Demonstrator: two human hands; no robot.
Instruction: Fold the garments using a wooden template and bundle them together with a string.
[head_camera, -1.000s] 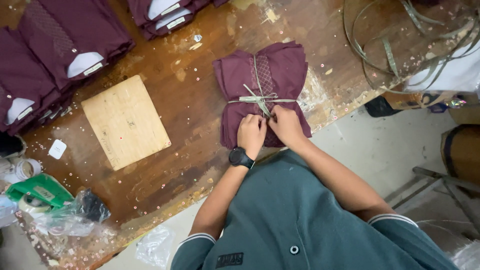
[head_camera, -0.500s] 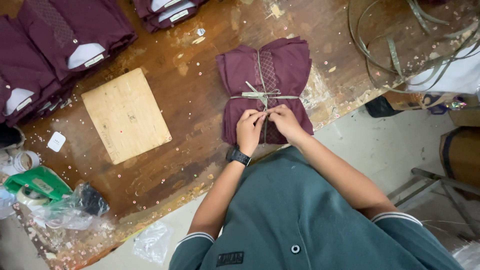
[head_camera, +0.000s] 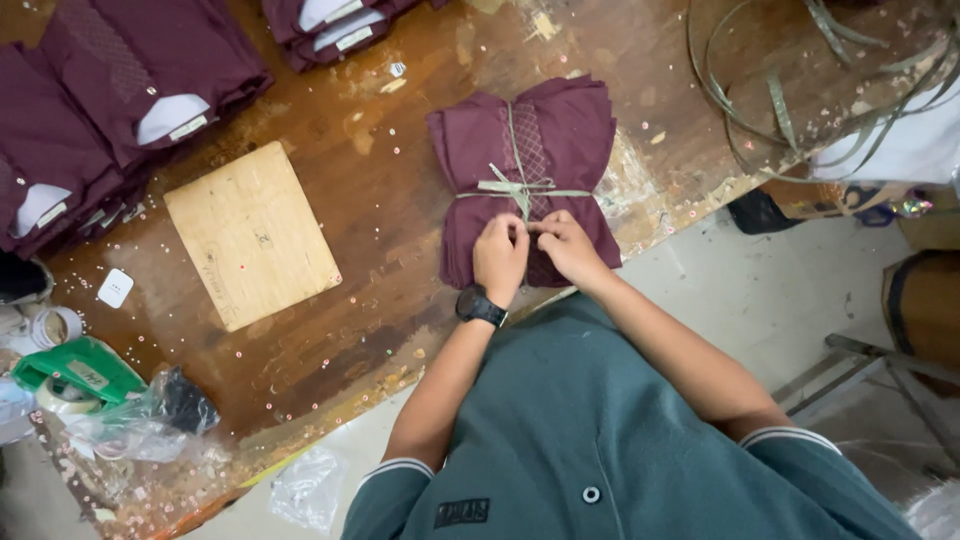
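Note:
A stack of folded maroon garments (head_camera: 470, 150) lies on the brown wooden table (head_camera: 380, 230), bound crosswise by a thin greenish strap (head_camera: 510, 130) knotted in the middle. My left hand (head_camera: 498, 256) and my right hand (head_camera: 566, 246) rest side by side on the bundle's near edge. The fingers of both pinch the strap's near end just below the knot. A black watch sits on my left wrist.
A pale wooden board (head_camera: 250, 232) lies left of the bundle. Folded maroon shirts (head_camera: 110, 110) with white collars pile up at the far left and top. Loose strapping loops (head_camera: 800, 100) lie at the top right. A green tape dispenser (head_camera: 75, 370) and plastic bags sit at the near left.
The view has shifted slightly. Both hands have stayed at the bundle's near edge and drawn closer together on the strap below the knot.

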